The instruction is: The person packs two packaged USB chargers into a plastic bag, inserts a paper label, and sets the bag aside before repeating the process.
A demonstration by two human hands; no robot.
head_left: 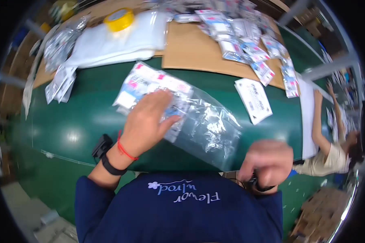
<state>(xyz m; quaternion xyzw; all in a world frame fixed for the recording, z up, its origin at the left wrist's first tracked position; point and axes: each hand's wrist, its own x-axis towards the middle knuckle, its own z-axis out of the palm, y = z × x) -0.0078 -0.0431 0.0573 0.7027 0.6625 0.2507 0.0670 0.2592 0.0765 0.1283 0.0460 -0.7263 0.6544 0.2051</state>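
My left hand (148, 121) lies flat, fingers spread, on a clear plastic bag (202, 125) that holds several small white packets with pink and blue labels. The bag rests on the green table (69, 125). Near the table's front edge, close to my chest, my right hand (267, 162) is curled and blurred. It seems closed on a small dark object, which I cannot make out. A red string and a black band circle my left wrist.
A yellow tape roll (119, 19) sits on white plastic bags (121, 40) at the back. Brown cardboard (198, 50) carries many small packets (247, 36). A white labelled packet (254, 100) lies to the right. Another person (332, 150) reaches up at far right.
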